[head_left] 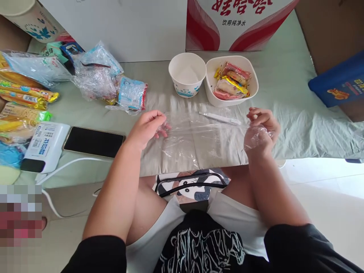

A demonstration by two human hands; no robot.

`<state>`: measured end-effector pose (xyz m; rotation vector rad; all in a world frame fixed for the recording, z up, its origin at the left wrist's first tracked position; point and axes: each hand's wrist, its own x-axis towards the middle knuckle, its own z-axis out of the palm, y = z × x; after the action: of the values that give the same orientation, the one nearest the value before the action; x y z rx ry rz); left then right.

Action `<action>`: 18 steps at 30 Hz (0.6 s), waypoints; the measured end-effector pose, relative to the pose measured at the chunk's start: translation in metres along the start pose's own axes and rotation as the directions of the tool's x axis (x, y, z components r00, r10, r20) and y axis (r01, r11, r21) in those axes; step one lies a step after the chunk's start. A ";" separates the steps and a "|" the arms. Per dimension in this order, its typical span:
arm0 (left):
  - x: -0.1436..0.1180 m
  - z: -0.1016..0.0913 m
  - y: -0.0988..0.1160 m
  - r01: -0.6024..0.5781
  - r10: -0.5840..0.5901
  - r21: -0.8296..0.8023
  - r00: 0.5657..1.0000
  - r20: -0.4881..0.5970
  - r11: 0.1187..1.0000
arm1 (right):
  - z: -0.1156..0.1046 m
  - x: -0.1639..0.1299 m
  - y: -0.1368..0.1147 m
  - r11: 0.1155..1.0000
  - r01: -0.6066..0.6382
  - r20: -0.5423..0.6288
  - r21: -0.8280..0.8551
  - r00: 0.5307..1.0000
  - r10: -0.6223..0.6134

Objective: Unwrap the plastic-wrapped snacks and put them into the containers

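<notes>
Between my two hands a sheet of clear plastic film (193,142) is stretched across the cloth-covered surface. My left hand (148,129) pinches its left end with thumb and fingers. At the other end, my right hand (261,131) is closed on the film, and some of it clings over the thumb side. A slim, pale craft knife (220,118) lies just beyond the film. Behind it stand a white paper cup (187,76) and a square white bowl (210,91) with several wrapped snacks (231,83) in it.
On the left lie a black phone (93,141), a white power bank (47,146) with a cable, and several snack packets (132,93). A large white and red carton (159,30) stands at the back, a blue package (338,79) at the right. Glasses (190,182) rest near my lap.
</notes>
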<state>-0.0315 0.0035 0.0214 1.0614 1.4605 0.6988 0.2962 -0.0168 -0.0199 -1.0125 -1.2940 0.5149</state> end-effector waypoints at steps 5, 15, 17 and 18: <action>0.014 0.009 -0.001 -0.043 0.047 0.028 0.978 -0.203 0.999 | 0.000 0.002 -0.012 0.998 0.049 0.037 0.048 0.998 -0.051; 0.006 0.005 -0.021 -0.372 0.563 0.448 0.701 -0.439 0.813 | -0.003 -0.009 -0.020 0.966 -0.154 0.410 -0.207 0.883 0.229; -0.016 0.013 -0.018 -0.411 0.704 0.599 0.581 -0.409 0.687 | 0.003 -0.009 -0.022 0.963 -0.182 0.498 -0.197 0.828 0.258; -0.028 0.020 -0.016 -0.478 0.762 0.627 0.565 -0.317 0.615 | 0.007 -0.009 -0.023 0.956 -0.205 0.523 -0.211 0.803 0.288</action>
<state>-0.0170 -0.0315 0.0158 1.9782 1.7949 1.3116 0.2820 -0.0333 -0.0058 -1.2144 -1.7370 0.9803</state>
